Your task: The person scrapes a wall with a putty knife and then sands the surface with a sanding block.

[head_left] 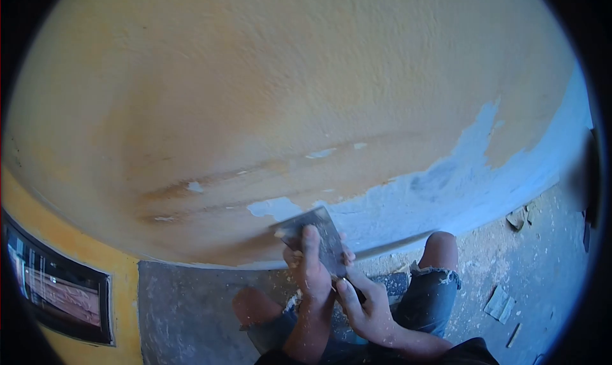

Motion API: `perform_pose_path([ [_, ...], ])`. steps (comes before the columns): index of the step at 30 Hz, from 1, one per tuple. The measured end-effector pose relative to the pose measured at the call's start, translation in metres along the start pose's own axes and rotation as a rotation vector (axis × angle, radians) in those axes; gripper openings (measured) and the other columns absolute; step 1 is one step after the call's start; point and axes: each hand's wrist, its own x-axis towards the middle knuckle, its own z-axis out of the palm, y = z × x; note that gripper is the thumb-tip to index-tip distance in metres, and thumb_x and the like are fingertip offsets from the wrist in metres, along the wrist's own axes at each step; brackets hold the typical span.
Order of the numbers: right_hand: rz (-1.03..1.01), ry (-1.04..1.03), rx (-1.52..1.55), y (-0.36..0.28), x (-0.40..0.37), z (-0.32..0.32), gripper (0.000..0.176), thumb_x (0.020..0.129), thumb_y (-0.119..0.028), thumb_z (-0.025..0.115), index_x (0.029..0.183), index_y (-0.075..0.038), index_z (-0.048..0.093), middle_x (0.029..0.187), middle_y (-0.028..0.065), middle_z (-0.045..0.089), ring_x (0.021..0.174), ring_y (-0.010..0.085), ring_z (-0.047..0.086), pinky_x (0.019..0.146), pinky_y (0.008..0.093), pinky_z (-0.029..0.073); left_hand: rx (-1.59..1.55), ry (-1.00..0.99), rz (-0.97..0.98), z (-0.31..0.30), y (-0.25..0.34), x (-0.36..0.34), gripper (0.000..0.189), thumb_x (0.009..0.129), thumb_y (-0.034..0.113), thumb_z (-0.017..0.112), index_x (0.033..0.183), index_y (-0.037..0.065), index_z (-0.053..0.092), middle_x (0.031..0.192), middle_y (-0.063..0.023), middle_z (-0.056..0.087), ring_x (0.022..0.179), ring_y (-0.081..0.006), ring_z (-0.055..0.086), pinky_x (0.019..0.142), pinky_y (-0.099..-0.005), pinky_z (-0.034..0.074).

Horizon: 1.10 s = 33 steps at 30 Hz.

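A wide, grey scraper [330, 247] is held in front of the wall, its broad blade edge up against the peeling paint. My left hand [311, 272] is closed around the blade, with the thumb lying flat along its face and fingertips showing past the far edge. Lower down, my right hand [366, 311] is closed at the scraper's handle end, which is mostly hidden by the fingers. The yellow-tan painted wall [255, 97] fills the upper view. Along its lower right runs a bare whitish patch [414, 196] where paint is gone.
My bent knees in ripped jeans [428, 301] are on both sides of my hands. Paint flakes are scattered over the grey floor [191, 307]. A larger flat scrap [500, 304] lies at right. A dark-framed window or glass panel [57, 288] is at lower left.
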Motion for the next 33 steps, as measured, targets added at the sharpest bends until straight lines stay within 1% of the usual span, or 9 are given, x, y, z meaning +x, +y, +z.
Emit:
perform_pose_path([
  [3,0.036,-0.007,-0.057,0.005,-0.004,0.000,0.030,0.097,-0.016,0.053,0.121,0.000,0.059,0.072,0.0205,0.063,0.061,0.0216,0.064,0.059,0.0330,0.049,0.013,0.008,0.046,0.000,-0.007,-0.005,0.030,0.097,0.030,0.056,0.099,-0.001,0.058,0.074,-0.0148,0.064,0.049,-0.0211,0.060,0.043,-0.0317,0.050],
  [16,-0.008,-0.033,-0.054,-0.005,0.006,0.010,0.025,0.098,-0.017,0.052,0.112,0.001,0.061,0.072,0.0208,0.061,0.059,0.0234,0.061,0.060,0.0345,0.048,-0.099,0.059,0.093,0.000,0.007,0.004,0.030,0.096,0.026,0.059,0.094,-0.003,0.056,0.072,-0.0162,0.063,0.046,-0.0215,0.059,0.040,-0.0316,0.048],
  [21,-0.165,-0.031,0.014,-0.024,0.023,0.012,0.030,0.097,-0.015,0.052,0.122,0.001,0.057,0.072,0.0213,0.061,0.060,0.0227,0.062,0.060,0.0331,0.048,-0.044,0.024,0.141,0.026,0.038,0.013,0.028,0.097,0.027,0.057,0.094,-0.001,0.055,0.072,-0.0150,0.062,0.047,-0.0210,0.058,0.040,-0.0314,0.047],
  [24,-0.093,-0.046,-0.028,-0.031,0.007,0.017,0.033,0.097,-0.015,0.052,0.126,0.002,0.055,0.073,0.0216,0.061,0.062,0.0223,0.063,0.062,0.0336,0.049,-0.026,-0.057,0.176,0.019,0.048,0.000,0.029,0.097,0.029,0.056,0.097,0.000,0.056,0.074,-0.0134,0.062,0.048,-0.0200,0.058,0.041,-0.0308,0.048],
  [26,-0.139,0.007,0.015,-0.005,-0.018,0.018,0.036,0.097,-0.018,0.053,0.127,0.001,0.054,0.073,0.0219,0.061,0.061,0.0228,0.063,0.062,0.0348,0.050,0.022,-0.009,0.126,-0.012,0.020,-0.018,0.032,0.097,0.032,0.057,0.099,0.000,0.056,0.075,-0.0127,0.063,0.050,-0.0199,0.060,0.043,-0.0311,0.049],
  [28,0.012,-0.118,-0.116,0.026,-0.044,0.003,0.043,0.095,-0.023,0.058,0.129,0.002,0.052,0.071,0.0190,0.061,0.061,0.0196,0.061,0.061,0.0340,0.049,-0.058,0.001,-0.068,-0.053,-0.027,-0.037,0.034,0.097,0.033,0.057,0.102,-0.001,0.056,0.076,-0.0124,0.063,0.054,-0.0209,0.062,0.047,-0.0331,0.052],
  [30,0.081,-0.085,-0.072,0.079,-0.074,-0.008,0.046,0.094,-0.025,0.059,0.129,0.003,0.051,0.071,0.0169,0.061,0.062,0.0174,0.060,0.060,0.0335,0.048,0.010,0.050,-0.378,-0.084,-0.067,-0.060,0.035,0.098,0.033,0.056,0.103,-0.001,0.055,0.080,-0.0130,0.064,0.063,-0.0211,0.065,0.056,-0.0328,0.055],
  [31,0.146,-0.082,-0.036,0.094,-0.086,-0.016,0.049,0.093,-0.027,0.061,0.130,0.004,0.050,0.071,0.0149,0.061,0.063,0.0153,0.059,0.060,0.0329,0.048,0.015,0.045,-0.387,-0.112,-0.085,-0.068,0.035,0.098,0.033,0.056,0.103,-0.001,0.055,0.080,-0.0130,0.064,0.063,-0.0211,0.065,0.056,-0.0328,0.055],
  [33,0.221,-0.046,-0.103,0.100,-0.105,-0.034,0.051,0.093,-0.028,0.061,0.130,0.005,0.050,0.071,0.0132,0.061,0.064,0.0139,0.057,0.060,0.0321,0.048,0.391,-0.256,-0.693,-0.163,-0.114,-0.091,0.043,0.099,0.038,0.050,0.127,0.006,0.051,0.104,-0.0124,0.065,0.084,-0.0201,0.066,0.073,-0.0300,0.056],
])
